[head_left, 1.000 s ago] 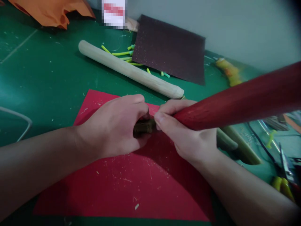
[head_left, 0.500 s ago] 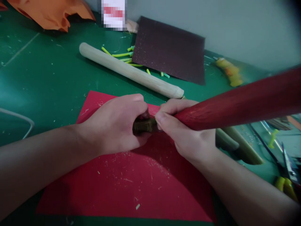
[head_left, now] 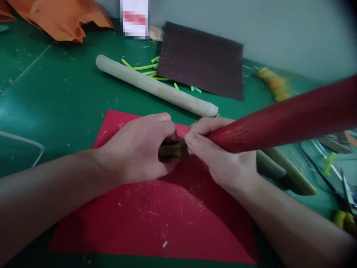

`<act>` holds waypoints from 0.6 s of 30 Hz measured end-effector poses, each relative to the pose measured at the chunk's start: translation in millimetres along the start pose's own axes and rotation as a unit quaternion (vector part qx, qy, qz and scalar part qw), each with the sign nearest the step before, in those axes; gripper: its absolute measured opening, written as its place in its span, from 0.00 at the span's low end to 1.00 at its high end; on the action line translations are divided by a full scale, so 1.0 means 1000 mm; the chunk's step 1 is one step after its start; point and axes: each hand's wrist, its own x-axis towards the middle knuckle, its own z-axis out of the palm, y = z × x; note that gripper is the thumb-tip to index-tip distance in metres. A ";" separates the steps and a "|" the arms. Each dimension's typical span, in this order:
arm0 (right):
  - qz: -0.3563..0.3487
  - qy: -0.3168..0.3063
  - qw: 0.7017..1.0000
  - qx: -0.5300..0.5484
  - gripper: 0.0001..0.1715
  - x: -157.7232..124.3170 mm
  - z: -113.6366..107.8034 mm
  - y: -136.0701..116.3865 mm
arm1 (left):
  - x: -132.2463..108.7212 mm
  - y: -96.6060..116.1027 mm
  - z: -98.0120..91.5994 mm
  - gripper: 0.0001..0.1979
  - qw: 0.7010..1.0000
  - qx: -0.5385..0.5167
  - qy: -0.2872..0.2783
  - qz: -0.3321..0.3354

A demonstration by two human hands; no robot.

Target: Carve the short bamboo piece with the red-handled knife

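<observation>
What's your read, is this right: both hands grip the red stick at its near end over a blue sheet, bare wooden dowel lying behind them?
Not quite: the sheet is red, not blue, as the head view shows. The rest holds: the left hand and right hand grip the red stick at its near end, and the bare wooden dowel lies behind them.

1. no word, number or brand can be read anywhere in the head view.
2. the white and red label (head_left: 135,18) at the far edge of the green mat (head_left: 55,93) is blurred into blocks, so nothing on it is legible.
3. the pale marks (head_left: 300,163) on the mat at the right are too faint and smeared to tell whether they are writing.
</observation>
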 end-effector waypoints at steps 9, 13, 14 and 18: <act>-0.019 -0.038 0.999 -0.022 0.16 -0.002 -0.002 -0.003 | -0.001 0.000 -0.002 0.12 1.000 -0.002 -0.004 0.005; -0.011 0.017 1.000 -0.019 0.15 -0.003 0.001 0.001 | 0.000 0.000 -0.002 0.11 1.000 0.008 -0.012 -0.015; -0.008 0.027 1.000 -0.012 0.15 -0.003 0.001 0.001 | 0.000 0.000 -0.002 0.10 1.000 0.010 -0.014 -0.012; -0.003 0.013 1.000 -0.001 0.16 -0.001 -0.001 0.001 | 0.000 0.002 -0.001 0.10 1.000 0.011 -0.009 -0.004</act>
